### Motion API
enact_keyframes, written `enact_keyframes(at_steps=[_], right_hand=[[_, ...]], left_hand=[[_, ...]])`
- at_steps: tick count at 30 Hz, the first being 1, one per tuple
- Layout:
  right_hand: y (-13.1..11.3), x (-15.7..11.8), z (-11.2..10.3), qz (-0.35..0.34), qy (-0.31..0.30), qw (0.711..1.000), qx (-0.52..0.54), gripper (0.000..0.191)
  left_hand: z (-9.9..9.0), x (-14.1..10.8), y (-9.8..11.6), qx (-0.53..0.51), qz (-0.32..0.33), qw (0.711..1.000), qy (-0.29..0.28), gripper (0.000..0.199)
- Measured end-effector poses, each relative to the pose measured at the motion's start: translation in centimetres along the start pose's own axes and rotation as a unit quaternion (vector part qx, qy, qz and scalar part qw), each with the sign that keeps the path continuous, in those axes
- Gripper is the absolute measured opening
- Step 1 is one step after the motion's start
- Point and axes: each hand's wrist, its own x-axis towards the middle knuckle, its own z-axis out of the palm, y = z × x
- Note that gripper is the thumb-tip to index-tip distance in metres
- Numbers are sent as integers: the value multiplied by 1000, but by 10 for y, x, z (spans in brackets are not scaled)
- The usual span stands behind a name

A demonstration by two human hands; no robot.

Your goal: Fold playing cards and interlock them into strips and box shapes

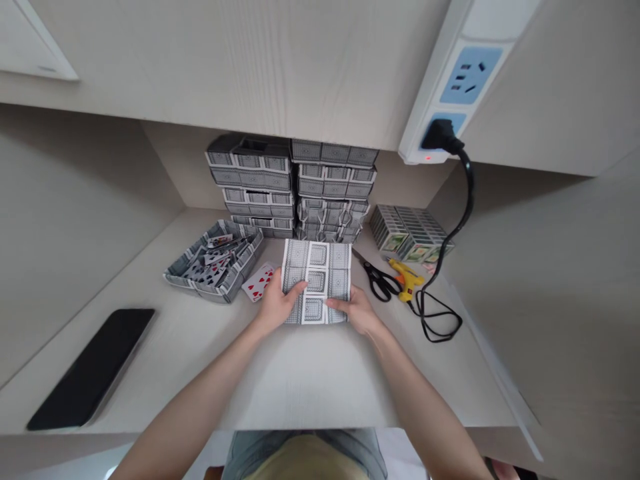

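A panel made of joined playing cards (316, 257), grey patterned backs facing up, is held above the desk. My left hand (276, 300) grips its left edge, thumb on top and fingers mostly hidden beneath. On the right edge my right hand (361, 310) holds it the same way, thumb lying over the lower part. Just left of my left hand lies a loose playing card (259, 283) with red hearts. Beyond the panel stand stacked boxes built from cards (334, 179). To the right of my right hand are black-handled scissors (381, 281) and a yellow glue gun (407, 279).
An open card-built tray (235, 283) with loose cards and a thin tool sits at left. A black phone-like slab (93, 370) lies front left. Card packs (410, 230) stand back right. A black cord (469, 200) hangs from the power strip (430, 100). An overhead panel (300, 73) overhangs the desk.
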Motion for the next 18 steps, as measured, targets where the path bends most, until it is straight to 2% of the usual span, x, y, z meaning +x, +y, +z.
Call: enact_keyframes(at_steps=[6, 10, 13, 18], right_hand=[[-3, -2, 4, -22, 19, 998, -47, 50], [-11, -5, 5, 35, -46, 998, -19, 62], [-14, -6, 2, 62, -76, 995, -1, 63], [-10, -3, -1, 43, -51, 998, -5, 58]], left_hand=[[-2, 1, -2, 17, -4, 1000, 6, 35], [-3, 2, -3, 37, -7, 999, 7, 36], [-3, 2, 0, 33, -11, 999, 3, 37], [-3, 3, 5, 9, -13, 1000, 0, 36]])
